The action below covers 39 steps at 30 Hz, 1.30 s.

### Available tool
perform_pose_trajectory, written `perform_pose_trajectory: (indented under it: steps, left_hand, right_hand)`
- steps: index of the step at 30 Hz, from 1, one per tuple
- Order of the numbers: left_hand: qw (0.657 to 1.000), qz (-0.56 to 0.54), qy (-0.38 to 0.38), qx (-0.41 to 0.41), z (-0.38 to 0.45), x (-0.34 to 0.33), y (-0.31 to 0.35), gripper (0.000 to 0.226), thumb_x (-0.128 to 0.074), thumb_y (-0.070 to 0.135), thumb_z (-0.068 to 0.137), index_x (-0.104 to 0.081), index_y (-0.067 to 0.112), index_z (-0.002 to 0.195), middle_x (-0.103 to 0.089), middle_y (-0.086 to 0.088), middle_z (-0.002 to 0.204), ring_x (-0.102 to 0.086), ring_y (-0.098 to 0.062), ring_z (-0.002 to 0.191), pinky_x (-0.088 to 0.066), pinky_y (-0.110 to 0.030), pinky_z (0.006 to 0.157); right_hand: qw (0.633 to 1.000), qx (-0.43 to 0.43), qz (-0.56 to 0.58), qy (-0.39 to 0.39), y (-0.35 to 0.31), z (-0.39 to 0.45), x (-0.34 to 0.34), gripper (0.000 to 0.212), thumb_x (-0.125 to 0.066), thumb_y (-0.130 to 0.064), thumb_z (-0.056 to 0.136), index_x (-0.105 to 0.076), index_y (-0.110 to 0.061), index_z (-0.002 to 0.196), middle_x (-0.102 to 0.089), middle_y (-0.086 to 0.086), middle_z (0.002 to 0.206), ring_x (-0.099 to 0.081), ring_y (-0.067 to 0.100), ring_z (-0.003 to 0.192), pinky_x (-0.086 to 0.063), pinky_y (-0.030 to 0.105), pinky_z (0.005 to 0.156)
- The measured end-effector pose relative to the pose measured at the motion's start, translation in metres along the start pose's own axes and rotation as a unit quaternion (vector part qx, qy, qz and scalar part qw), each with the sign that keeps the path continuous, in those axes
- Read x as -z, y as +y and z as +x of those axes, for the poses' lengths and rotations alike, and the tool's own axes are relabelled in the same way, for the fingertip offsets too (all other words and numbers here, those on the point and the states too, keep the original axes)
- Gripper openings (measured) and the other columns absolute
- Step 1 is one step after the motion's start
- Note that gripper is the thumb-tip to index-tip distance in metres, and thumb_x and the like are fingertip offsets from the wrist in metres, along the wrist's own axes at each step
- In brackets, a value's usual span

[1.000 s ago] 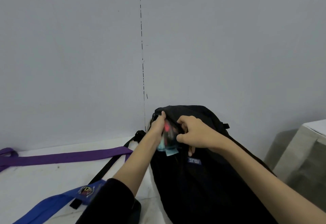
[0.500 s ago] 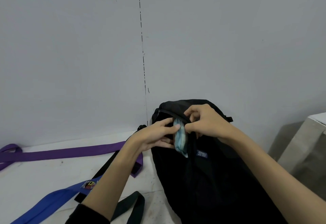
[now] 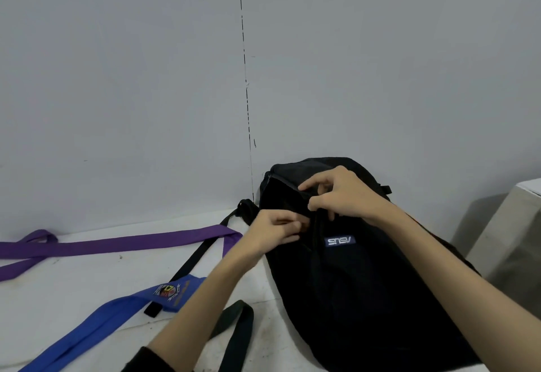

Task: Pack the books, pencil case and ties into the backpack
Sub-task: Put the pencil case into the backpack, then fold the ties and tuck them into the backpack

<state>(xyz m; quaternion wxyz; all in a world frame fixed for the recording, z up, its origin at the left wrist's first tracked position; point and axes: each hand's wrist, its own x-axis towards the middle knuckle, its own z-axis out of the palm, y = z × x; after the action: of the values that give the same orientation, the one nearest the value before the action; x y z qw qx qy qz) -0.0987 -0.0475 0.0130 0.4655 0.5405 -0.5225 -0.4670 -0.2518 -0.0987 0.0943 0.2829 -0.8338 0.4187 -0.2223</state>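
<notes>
A black backpack [image 3: 360, 283] leans against the grey wall on the white surface, a small blue logo patch on its front. My left hand [image 3: 275, 232] grips the left edge of its front pocket opening with curled fingers. My right hand [image 3: 339, 193] pinches the fabric at the top of that opening. A purple tie [image 3: 111, 244] lies stretched out to the left along the wall. A blue tie [image 3: 96, 327] with a crest lies nearer, at the lower left. No books or pencil case show.
Black backpack straps [image 3: 234, 333] trail over the white surface [image 3: 87, 283] between the bag and the ties. A pale box-like block [image 3: 515, 225] stands at the right edge. The grey wall [image 3: 146, 78] closes off the back.
The teal and red item that both hands were pushing into the front pocket has gone out of sight inside. My left hand slid down the opening's left edge.
</notes>
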Motion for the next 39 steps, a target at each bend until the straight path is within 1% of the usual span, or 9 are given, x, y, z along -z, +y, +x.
perform_pose_trajectory:
  steps: [4,8,12,16,21,24,30,36,39]
  left_hand:
    - [0.996,-0.017,0.083,0.012,-0.036,0.045,-0.012,0.019,-0.054,0.004,0.093,-0.069,0.015,0.094,-0.073,-0.002,0.092,-0.070,-0.010,0.086,-0.055,-0.018,0.073]
    - [0.988,0.063,0.123,0.065,-0.075,0.094,-0.035,0.017,-0.054,0.010,0.094,-0.068,0.020,0.098,-0.073,0.000,0.093,-0.069,-0.017,0.089,-0.054,-0.028,0.077]
    - [0.947,0.237,0.180,0.119,-0.109,0.141,-0.066,0.016,-0.060,0.019,0.091,-0.065,0.026,0.105,-0.060,0.005,0.116,-0.055,-0.018,0.113,-0.044,-0.034,0.096]
    - [0.858,0.441,0.173,0.198,-0.143,0.183,-0.087,0.047,-0.064,0.026,0.088,-0.049,0.024,0.132,-0.041,-0.001,0.140,-0.038,-0.020,0.130,-0.031,-0.028,0.105]
    - [0.832,0.459,0.176,0.256,-0.164,0.200,-0.111,0.061,-0.061,0.032,0.089,-0.037,0.020,0.143,-0.040,-0.007,0.142,-0.041,-0.024,0.127,-0.036,-0.032,0.102]
    - [0.807,0.496,0.245,0.205,-0.170,0.203,-0.120,0.036,-0.057,0.025,0.091,-0.058,0.017,0.127,-0.051,-0.005,0.128,-0.048,-0.021,0.114,-0.044,-0.029,0.090]
    - [0.831,0.448,0.325,0.048,-0.175,0.216,-0.095,0.019,-0.054,0.015,0.091,-0.071,0.019,0.099,-0.071,0.005,0.099,-0.063,-0.012,0.088,-0.051,-0.028,0.079]
    - [0.887,0.330,0.320,-0.033,-0.186,0.247,-0.041,0.009,-0.059,0.017,0.088,-0.059,0.025,0.085,-0.064,0.011,0.068,-0.055,-0.012,0.053,-0.044,-0.025,0.054]
    - [0.940,0.273,0.196,0.053,-0.197,0.268,-0.026,0.008,-0.062,0.024,0.089,-0.055,0.023,0.092,-0.067,0.011,0.077,-0.062,-0.005,0.063,-0.047,-0.015,0.061]
  right_hand:
    - [0.953,0.028,-0.299,-0.041,0.006,-0.012,-0.027,0.018,-0.054,-0.018,0.083,-0.069,-0.019,0.093,-0.063,-0.008,0.081,-0.061,0.020,0.081,-0.041,0.026,0.068]
    - [0.897,0.070,-0.435,-0.028,0.013,-0.021,-0.051,0.027,-0.044,-0.012,0.085,-0.031,-0.015,0.061,-0.062,0.005,0.088,-0.061,0.027,0.086,-0.032,0.028,0.060]
    - [0.907,0.046,-0.418,0.018,0.008,-0.013,-0.051,0.024,-0.047,-0.021,0.087,-0.049,-0.011,0.066,-0.047,-0.001,0.060,-0.043,0.017,0.054,-0.027,0.026,0.048]
    - [0.937,0.088,-0.323,0.102,-0.021,-0.008,-0.076,0.024,-0.048,-0.025,0.088,-0.066,-0.011,0.081,-0.063,0.005,0.070,-0.054,0.024,0.062,-0.031,0.028,0.051]
    - [0.966,0.152,-0.190,-0.084,-0.068,0.003,-0.152,0.023,-0.048,-0.026,0.089,-0.068,-0.016,0.092,-0.061,-0.004,0.083,-0.054,0.018,0.077,-0.034,0.026,0.059]
    - [0.957,0.169,-0.131,-0.198,-0.084,0.006,-0.207,0.022,-0.050,-0.022,0.090,-0.067,-0.011,0.101,-0.061,-0.001,0.100,-0.053,0.015,0.085,-0.035,0.022,0.058]
    - [0.953,0.194,-0.140,-0.187,-0.117,0.019,-0.271,0.053,-0.055,-0.028,0.091,-0.038,-0.015,0.139,-0.041,0.003,0.138,-0.036,0.023,0.125,-0.038,0.036,0.100]
    - [0.976,0.199,-0.026,-0.088,-0.171,0.036,-0.277,0.018,-0.051,-0.020,0.092,-0.060,-0.007,0.084,-0.057,0.003,0.078,-0.053,0.027,0.080,-0.036,0.032,0.069]
    - [0.982,0.187,0.016,-0.010,-0.201,0.048,-0.252,0.018,-0.050,-0.015,0.091,-0.064,-0.013,0.079,-0.063,0.002,0.073,-0.058,0.025,0.075,-0.042,0.032,0.067]
